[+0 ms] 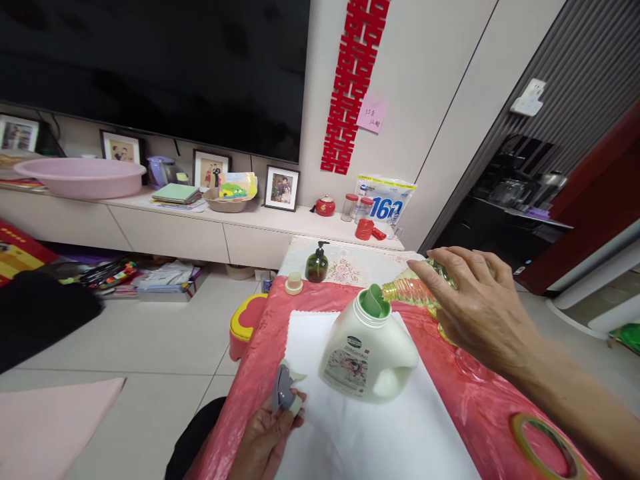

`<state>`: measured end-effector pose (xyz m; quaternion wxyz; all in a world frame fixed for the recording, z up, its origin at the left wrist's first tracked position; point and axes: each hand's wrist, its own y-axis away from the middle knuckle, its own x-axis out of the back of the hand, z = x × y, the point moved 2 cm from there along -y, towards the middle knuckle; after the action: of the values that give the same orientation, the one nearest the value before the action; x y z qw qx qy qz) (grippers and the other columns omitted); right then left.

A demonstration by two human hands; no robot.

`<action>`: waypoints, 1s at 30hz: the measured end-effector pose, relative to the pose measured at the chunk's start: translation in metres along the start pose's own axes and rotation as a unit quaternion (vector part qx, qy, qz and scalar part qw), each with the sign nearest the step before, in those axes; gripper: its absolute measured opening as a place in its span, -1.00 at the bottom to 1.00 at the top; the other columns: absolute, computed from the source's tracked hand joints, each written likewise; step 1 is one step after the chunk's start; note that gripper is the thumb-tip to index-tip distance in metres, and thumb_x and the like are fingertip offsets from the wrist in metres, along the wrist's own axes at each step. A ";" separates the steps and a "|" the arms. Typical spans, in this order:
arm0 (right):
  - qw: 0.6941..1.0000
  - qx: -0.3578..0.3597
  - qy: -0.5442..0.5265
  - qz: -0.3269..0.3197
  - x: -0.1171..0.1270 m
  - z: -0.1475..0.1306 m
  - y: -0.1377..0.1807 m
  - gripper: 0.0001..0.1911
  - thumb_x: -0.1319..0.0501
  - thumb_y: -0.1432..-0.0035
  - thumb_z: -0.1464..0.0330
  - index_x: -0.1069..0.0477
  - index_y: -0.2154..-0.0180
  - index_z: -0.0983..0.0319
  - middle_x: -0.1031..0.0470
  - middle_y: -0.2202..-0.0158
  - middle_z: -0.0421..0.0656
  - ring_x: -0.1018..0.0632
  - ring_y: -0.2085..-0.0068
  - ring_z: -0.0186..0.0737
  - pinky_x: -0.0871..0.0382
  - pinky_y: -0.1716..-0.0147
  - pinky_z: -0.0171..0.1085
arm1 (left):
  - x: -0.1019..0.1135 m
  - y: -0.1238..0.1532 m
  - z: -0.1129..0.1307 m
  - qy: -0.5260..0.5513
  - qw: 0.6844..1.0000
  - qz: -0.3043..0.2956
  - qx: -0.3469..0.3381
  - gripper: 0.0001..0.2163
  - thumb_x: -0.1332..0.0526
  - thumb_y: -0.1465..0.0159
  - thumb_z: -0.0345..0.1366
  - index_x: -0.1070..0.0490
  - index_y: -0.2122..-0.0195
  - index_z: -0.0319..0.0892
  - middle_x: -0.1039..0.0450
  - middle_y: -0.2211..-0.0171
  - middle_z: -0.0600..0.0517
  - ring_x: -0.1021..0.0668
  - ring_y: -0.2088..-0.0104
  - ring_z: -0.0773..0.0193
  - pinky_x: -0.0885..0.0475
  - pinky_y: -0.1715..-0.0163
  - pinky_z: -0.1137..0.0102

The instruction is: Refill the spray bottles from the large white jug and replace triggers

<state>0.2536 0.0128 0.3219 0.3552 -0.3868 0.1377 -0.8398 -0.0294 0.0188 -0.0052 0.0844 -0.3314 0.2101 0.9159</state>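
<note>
My right hand (470,300) is closed around a clear ribbed bottle (413,291) with yellowish liquid in it. The bottle is tipped sideways, its neck at the open mouth of a pale green-white laundry detergent jug (357,353). A green pouring spout (374,301) sits inside the jug's mouth. The jug stands upright on a white sheet (315,427). Lower left, my left hand (273,427) pinches a grey trigger spray head (285,390) with a pale collar, just above the sheet's left edge. A pale cap (294,283) and a dark green pump bottle (317,264) stand behind.
A red cloth (250,407) covers the table. A tape roll (543,443) lies at right. A yellow and red stool (245,323) stands left of the table. Beyond is a cabinet (175,230) holding a pink basin (83,177), framed photos and red-lidded jars.
</note>
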 end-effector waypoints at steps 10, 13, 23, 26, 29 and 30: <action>1.000 0.006 -0.004 -0.001 0.000 0.001 0.002 -0.26 -0.16 0.06 0.63 -0.27 -0.20 0.17 -0.31 -0.19 0.04 -0.36 -0.16 0.13 -0.21 -0.16 0.14 | -0.001 0.002 0.001 0.002 1.000 0.011 -0.004 -0.54 -0.62 0.09 -0.11 -0.67 0.16 -0.11 -0.68 0.13 -0.12 -0.64 0.17 0.07 -0.52 0.16 0.29; 1.000 0.012 -0.002 -0.001 0.000 0.000 0.001 -0.28 -0.16 0.04 0.63 -0.28 -0.19 0.17 -0.31 -0.19 0.04 -0.36 -0.18 0.13 -0.21 -0.17 0.15 | -0.001 0.001 0.001 0.005 1.000 0.006 -0.003 -0.56 -0.62 0.09 -0.12 -0.67 0.17 -0.10 -0.69 0.14 -0.11 -0.64 0.19 0.10 -0.52 0.17 0.30; 0.999 0.041 0.005 0.007 0.006 -0.001 -0.004 -0.41 -0.14 -0.08 0.62 -0.35 -0.15 0.19 -0.30 -0.20 0.06 -0.34 -0.19 0.15 -0.24 -0.17 0.20 | -0.003 0.002 0.003 0.010 1.000 0.001 -0.003 -0.58 -0.61 0.05 -0.14 -0.68 0.16 -0.09 -0.68 0.14 -0.10 -0.64 0.16 0.09 -0.53 0.16 0.30; 0.998 0.054 0.015 0.014 0.010 -0.002 -0.008 -0.50 -0.13 -0.17 0.62 -0.39 -0.12 0.20 -0.31 -0.18 0.06 -0.35 -0.18 0.14 -0.26 -0.16 0.20 | -0.004 0.002 0.004 0.006 1.000 -0.001 -0.006 -0.58 -0.61 0.04 -0.13 -0.68 0.15 -0.10 -0.68 0.13 -0.11 -0.63 0.16 0.10 -0.52 0.17 0.31; 0.997 0.064 0.025 0.022 0.014 -0.004 -0.013 -0.60 -0.10 -0.24 0.62 -0.42 -0.06 0.23 -0.35 -0.14 0.06 -0.38 -0.16 0.11 -0.29 -0.15 0.18 | -0.006 0.003 0.005 0.002 1.000 0.006 -0.010 -0.57 -0.61 0.07 -0.12 -0.68 0.17 -0.12 -0.68 0.12 -0.12 -0.63 0.16 0.09 -0.52 0.18 0.31; 0.997 0.069 0.028 0.025 0.014 -0.005 -0.014 -0.61 -0.09 -0.26 0.63 -0.42 -0.05 0.24 -0.35 -0.13 0.06 -0.38 -0.16 0.10 -0.30 -0.14 0.16 | -0.007 0.003 0.006 0.003 1.000 0.007 -0.008 -0.56 -0.62 0.08 -0.12 -0.68 0.18 -0.12 -0.68 0.13 -0.12 -0.63 0.17 0.09 -0.52 0.18 0.31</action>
<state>0.2367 0.0123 0.3338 0.3978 -0.3344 0.0987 -0.8487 -0.0280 0.0185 0.0042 0.0748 -0.3328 0.2057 0.9172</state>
